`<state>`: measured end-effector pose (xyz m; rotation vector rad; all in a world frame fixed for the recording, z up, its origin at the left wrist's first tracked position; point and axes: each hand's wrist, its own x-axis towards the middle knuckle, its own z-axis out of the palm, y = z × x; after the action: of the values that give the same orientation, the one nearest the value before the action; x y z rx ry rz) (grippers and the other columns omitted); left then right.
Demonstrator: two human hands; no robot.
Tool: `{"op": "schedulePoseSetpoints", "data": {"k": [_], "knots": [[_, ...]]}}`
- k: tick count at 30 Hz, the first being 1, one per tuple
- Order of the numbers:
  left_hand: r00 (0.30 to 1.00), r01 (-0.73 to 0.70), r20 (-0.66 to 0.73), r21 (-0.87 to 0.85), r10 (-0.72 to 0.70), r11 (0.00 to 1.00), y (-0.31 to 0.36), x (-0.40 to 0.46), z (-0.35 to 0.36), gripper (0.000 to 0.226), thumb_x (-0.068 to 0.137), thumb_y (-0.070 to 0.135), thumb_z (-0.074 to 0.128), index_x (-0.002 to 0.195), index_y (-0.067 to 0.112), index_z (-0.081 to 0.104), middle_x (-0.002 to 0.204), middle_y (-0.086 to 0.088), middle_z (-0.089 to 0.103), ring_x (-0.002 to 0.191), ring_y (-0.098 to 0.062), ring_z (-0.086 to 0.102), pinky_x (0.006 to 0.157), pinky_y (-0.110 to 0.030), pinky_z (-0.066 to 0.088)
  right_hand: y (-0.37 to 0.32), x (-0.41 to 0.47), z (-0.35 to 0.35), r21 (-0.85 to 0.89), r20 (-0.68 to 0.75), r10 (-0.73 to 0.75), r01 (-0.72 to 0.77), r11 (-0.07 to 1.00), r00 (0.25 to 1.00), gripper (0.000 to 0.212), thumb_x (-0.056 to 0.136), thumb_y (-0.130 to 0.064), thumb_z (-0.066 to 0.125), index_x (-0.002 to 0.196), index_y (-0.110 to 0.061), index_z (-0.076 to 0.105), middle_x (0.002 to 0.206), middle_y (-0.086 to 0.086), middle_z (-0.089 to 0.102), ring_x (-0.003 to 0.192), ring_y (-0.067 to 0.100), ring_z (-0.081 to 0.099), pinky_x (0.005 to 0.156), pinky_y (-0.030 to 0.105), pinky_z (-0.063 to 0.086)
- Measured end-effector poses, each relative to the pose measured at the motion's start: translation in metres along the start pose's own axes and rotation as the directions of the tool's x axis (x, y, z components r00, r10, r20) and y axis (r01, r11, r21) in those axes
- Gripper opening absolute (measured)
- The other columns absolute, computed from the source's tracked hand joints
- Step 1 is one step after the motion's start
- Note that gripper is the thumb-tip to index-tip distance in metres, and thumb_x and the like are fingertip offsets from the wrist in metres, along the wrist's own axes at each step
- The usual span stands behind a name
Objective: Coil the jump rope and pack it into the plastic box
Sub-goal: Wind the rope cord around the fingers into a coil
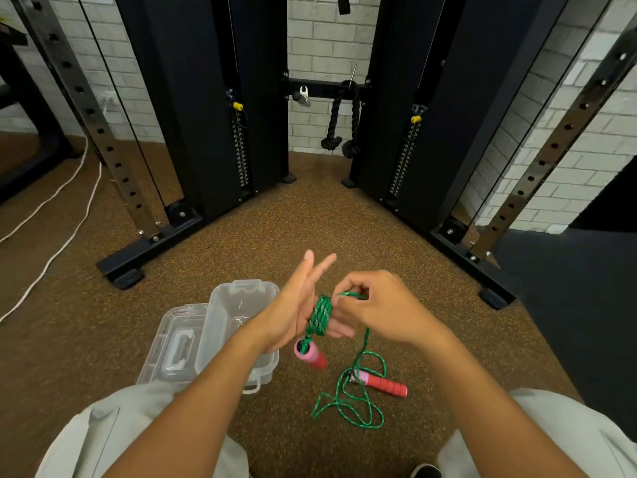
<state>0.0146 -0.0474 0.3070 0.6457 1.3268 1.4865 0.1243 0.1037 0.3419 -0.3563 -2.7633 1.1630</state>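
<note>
A green jump rope (321, 317) is wound in several turns around the lower fingers of my left hand (293, 313), whose upper fingers point up and apart. One pink-and-red handle (310, 355) hangs just below that hand. My right hand (375, 307) pinches the rope strand right beside the coil. From there the rope drops to loose loops (355, 401) on the floor, ending at the second pink-and-red handle (382, 384). The clear plastic box (238, 326) stands open on the floor left of my hands, partly hidden by my left forearm.
The box's clear lid (172, 343) lies next to it on the left. A black cable machine frame (148, 246) spreads its feet on the brown speckled floor ahead, left and right. A white cord (62, 236) runs along the floor at far left. My knees fill the bottom corners.
</note>
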Motion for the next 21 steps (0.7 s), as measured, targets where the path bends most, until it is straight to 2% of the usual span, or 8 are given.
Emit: {"op": "schedulePoseSetpoints", "data": {"k": [2,5,8,10,15,17,19,21], "knots": [[1.0,-0.018,0.0,0.001,0.018,1.0,0.003,0.0,0.003,0.081,0.088,0.082,0.013,0.159,0.045,0.009,0.115,-0.035,0.069,0.096,-0.043,0.071,0.089,-0.045,0.057,0.006,0.002,-0.001,0.052,-0.017,0.011,-0.01,0.999,1.0,0.007,0.092,-0.027,0.073,0.086,-0.027,0.077,0.075,-0.003,0.074,0.063,0.009,0.058,0.07,0.041,0.053],[0.999,-0.039,0.008,-0.089,0.04,0.995,0.007,0.0,0.001,0.084,0.087,0.083,0.016,0.16,0.042,0.013,0.114,-0.045,0.062,0.088,-0.038,0.07,0.084,-0.044,0.057,0.014,0.005,0.0,0.181,-0.05,0.016,-0.007,0.983,0.999,0.004,0.09,-0.027,0.076,0.088,-0.024,0.078,0.082,0.002,0.076,0.075,0.026,0.067,0.078,0.047,0.056],[0.998,-0.059,0.017,-0.196,0.063,0.979,0.01,-0.001,0.0,0.083,0.088,0.082,0.018,0.159,0.04,0.017,0.116,-0.043,0.062,0.087,-0.036,0.07,0.084,-0.043,0.057,0.019,0.006,0.003,0.348,-0.069,0.06,-0.032,0.937,0.996,0.005,0.094,-0.023,0.074,0.092,-0.019,0.078,0.082,0.008,0.073,0.071,0.014,0.061,0.073,0.033,0.051],[0.997,-0.068,0.025,-0.22,0.075,0.973,0.011,-0.002,0.0,0.081,0.089,0.08,0.02,0.159,0.04,0.018,0.122,-0.043,0.061,0.091,-0.037,0.069,0.09,-0.046,0.055,0.022,0.007,0.009,0.457,-0.06,0.134,-0.092,0.885,0.989,0.009,0.097,-0.019,0.07,0.097,-0.013,0.077,0.084,0.001,0.073,0.077,0.005,0.062,0.076,0.025,0.052],[0.998,-0.058,-0.009,-0.217,0.057,0.975,0.012,-0.005,0.0,0.077,0.093,0.075,0.023,0.158,0.036,0.021,0.118,-0.041,0.064,0.094,-0.038,0.069,0.077,-0.04,0.058,0.031,0.013,0.025,0.695,0.03,0.277,-0.219,0.685,0.961,0.008,0.096,-0.019,0.07,0.093,-0.018,0.077,0.084,-0.004,0.074,0.083,0.011,0.065,0.082,0.031,0.051],[0.997,-0.07,-0.031,-0.262,0.064,0.963,0.013,-0.006,-0.001,0.077,0.094,0.075,0.022,0.156,0.028,0.029,0.107,-0.038,0.065,0.086,-0.036,0.068,0.072,-0.038,0.057,0.037,0.013,0.031,0.81,0.121,0.266,-0.25,0.531,0.956,0.009,0.094,-0.022,0.07,0.095,-0.014,0.075,0.085,0.001,0.073,0.083,0.015,0.064,0.08,0.035,0.053],[0.994,-0.104,-0.062,-0.335,0.089,0.936,0.015,-0.007,-0.003,0.08,0.095,0.075,0.023,0.154,0.023,0.034,0.098,-0.031,0.066,0.08,-0.034,0.066,0.071,-0.039,0.057,0.042,0.012,0.042,0.877,0.193,0.238,-0.276,0.394,0.952,0.017,0.094,-0.022,0.067,0.103,-0.009,0.073,0.088,0.005,0.07,0.081,0.018,0.061,0.077,0.035,0.052],[0.988,-0.148,-0.097,-0.398,0.119,0.905,0.018,-0.008,-0.005,0.08,0.094,0.076,0.023,0.154,0.023,0.036,0.101,-0.03,0.067,0.085,-0.035,0.068,0.076,-0.042,0.058,0.044,0.011,0.057,0.89,0.216,0.26,-0.3,0.344,0.941,0.018,0.1,-0.017,0.06,0.11,-0.007,0.072,0.087,0.004,0.069,0.075,0.014,0.059,0.072,0.032,0.051]]}}
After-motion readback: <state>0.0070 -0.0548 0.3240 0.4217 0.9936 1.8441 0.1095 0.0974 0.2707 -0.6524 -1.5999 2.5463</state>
